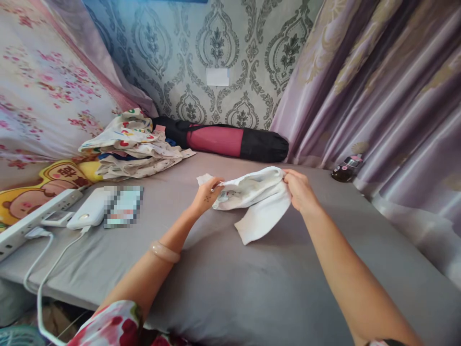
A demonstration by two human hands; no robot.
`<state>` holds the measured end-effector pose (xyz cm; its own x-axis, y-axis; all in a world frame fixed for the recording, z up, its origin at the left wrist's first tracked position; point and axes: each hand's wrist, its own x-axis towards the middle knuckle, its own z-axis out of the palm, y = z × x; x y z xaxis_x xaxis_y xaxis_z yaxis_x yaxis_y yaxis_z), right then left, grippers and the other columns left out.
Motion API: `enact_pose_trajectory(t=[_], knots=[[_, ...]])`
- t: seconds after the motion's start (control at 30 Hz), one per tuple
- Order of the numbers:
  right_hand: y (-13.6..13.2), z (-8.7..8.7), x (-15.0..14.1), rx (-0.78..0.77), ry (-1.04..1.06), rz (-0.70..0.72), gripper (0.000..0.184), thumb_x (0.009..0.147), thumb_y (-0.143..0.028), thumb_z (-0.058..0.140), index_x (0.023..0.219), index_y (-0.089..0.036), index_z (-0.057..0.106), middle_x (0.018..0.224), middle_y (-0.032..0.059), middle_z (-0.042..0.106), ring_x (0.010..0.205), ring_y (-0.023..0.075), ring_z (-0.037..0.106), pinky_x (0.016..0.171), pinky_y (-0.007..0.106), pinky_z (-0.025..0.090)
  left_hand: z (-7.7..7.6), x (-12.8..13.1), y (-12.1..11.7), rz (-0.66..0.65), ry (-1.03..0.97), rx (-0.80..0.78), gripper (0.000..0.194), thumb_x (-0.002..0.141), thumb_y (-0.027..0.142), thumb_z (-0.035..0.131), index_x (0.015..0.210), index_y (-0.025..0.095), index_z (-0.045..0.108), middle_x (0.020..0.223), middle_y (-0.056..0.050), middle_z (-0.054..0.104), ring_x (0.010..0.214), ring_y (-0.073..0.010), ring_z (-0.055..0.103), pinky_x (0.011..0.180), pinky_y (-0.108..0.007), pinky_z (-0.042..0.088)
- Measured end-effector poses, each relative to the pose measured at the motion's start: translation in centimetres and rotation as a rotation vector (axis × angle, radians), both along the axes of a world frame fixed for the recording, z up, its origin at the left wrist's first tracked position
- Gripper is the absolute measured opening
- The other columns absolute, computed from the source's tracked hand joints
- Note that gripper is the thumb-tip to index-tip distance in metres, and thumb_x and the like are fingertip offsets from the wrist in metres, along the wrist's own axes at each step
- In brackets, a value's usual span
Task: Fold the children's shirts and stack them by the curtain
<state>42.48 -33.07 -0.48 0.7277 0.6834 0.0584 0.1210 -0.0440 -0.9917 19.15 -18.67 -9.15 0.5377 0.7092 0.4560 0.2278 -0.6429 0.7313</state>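
A small white garment point(257, 202) is stretched between my hands over the grey bed sheet point(252, 278). My left hand point(207, 194) pinches its left end, fingers closed on the cloth. At the right end my right hand point(298, 190) grips the fabric the same way. A loose flap of the garment hangs down and rests on the sheet. A pale bangle point(164, 252) sits on my left forearm.
A pile of folded printed clothes point(135, 149) lies at the back left. A red and black rolled bag point(230, 139) rests along the wall. A power strip point(32, 218), a white charger point(90, 214) and cables sit at the left edge. Purple curtains point(378, 96) hang on the right.
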Motion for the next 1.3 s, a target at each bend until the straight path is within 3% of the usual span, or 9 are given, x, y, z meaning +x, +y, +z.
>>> enact_pose_trajectory(t=[0.13,0.27,0.43,0.53,0.63,0.83,1.0,1.13,1.3], knots=[[-1.4,1.2,0.8,-0.088,-0.181,0.059,0.026,0.066,-0.036,0.056,0.077,-0.018,0.071,0.061,-0.0014,0.063,0.061,0.0169,0.056,0.055,0.027,0.039,0.9,1.5,-0.6,-0.034,-0.069,0.062,0.019,0.09,0.025,0.046,0.096,0.021,0.064,0.097,-0.006,0.069,0.092,-0.02,0.061,0.088,-0.034,0.047],[-3.2,3.2,1.2,-0.111,-0.273,0.257,0.028,0.069,-0.041,0.07,0.085,-0.019,0.072,0.073,0.0009,0.069,0.064,0.016,0.057,0.054,0.025,0.04,2.6,2.3,-0.9,-0.035,-0.13,0.047,0.023,0.091,0.024,0.044,0.1,0.021,0.065,0.096,-0.007,0.065,0.086,-0.0191,0.059,0.079,-0.032,0.048],[-5.1,5.6,1.9,-0.039,-0.372,0.356,0.043,0.069,-0.058,0.077,0.093,-0.021,0.074,0.085,0.004,0.072,0.074,0.0183,0.062,0.06,0.027,0.046,7.4,0.8,-0.3,-0.047,-0.195,0.135,0.023,0.084,0.042,0.066,0.097,0.024,0.072,0.093,-0.005,0.062,0.089,-0.0203,0.057,0.083,-0.034,0.046],[-5.7,6.6,2.2,-0.023,-0.392,0.36,0.048,0.07,-0.061,0.075,0.095,-0.02,0.075,0.085,0.004,0.073,0.074,0.0179,0.063,0.061,0.027,0.046,10.8,0.1,0.3,-0.048,-0.224,0.223,0.02,0.079,0.042,0.072,0.091,0.027,0.075,0.09,-0.004,0.065,0.093,-0.0224,0.057,0.09,-0.038,0.044],[-5.7,6.8,2.4,-0.024,-0.411,0.412,0.048,0.073,-0.061,0.072,0.096,-0.019,0.076,0.087,0.004,0.073,0.076,0.0174,0.064,0.065,0.027,0.048,12.8,0.0,0.6,-0.065,-0.213,0.247,0.018,0.076,0.042,0.075,0.085,0.026,0.077,0.085,-0.003,0.067,0.09,-0.0229,0.058,0.088,-0.038,0.045],[-5.5,6.3,2.9,-0.015,-0.577,0.345,0.045,0.078,-0.061,0.067,0.089,-0.018,0.077,0.084,0.004,0.071,0.081,0.0196,0.062,0.07,0.03,0.049,13.0,0.4,0.7,-0.186,-0.126,-0.043,0.026,0.075,0.046,0.075,0.077,0.021,0.076,0.073,-0.004,0.068,0.069,-0.0193,0.059,0.061,-0.03,0.044],[-5.0,5.9,2.1,0.186,-0.578,0.085,0.046,0.087,-0.062,0.055,0.098,-0.022,0.074,0.087,0.0022,0.07,0.083,0.0193,0.062,0.071,0.029,0.048,14.1,1.4,-0.7,-0.107,-0.394,0.005,0.024,0.078,0.045,0.073,0.085,0.022,0.076,0.079,-0.003,0.068,0.074,-0.0181,0.061,0.062,-0.029,0.047],[-4.2,5.1,1.1,0.099,-0.627,0.215,0.038,0.085,-0.055,0.06,0.092,-0.021,0.074,0.09,0.0028,0.072,0.087,0.02,0.064,0.077,0.03,0.048,13.8,2.7,-1.1,-0.266,-0.206,-0.128,0.027,0.074,0.045,0.074,0.076,0.018,0.075,0.068,-0.004,0.067,0.063,-0.0171,0.06,0.055,-0.028,0.044],[-4.8,5.3,1.1,-0.093,-0.728,0.272,0.034,0.076,-0.047,0.073,0.1,-0.024,0.076,0.098,0.0019,0.074,0.089,0.0207,0.065,0.083,0.033,0.047,12.6,2.9,-0.6,-0.232,-0.209,-0.209,0.024,0.07,0.043,0.078,0.075,0.019,0.076,0.067,-0.003,0.068,0.058,-0.0153,0.058,0.049,-0.025,0.04]])
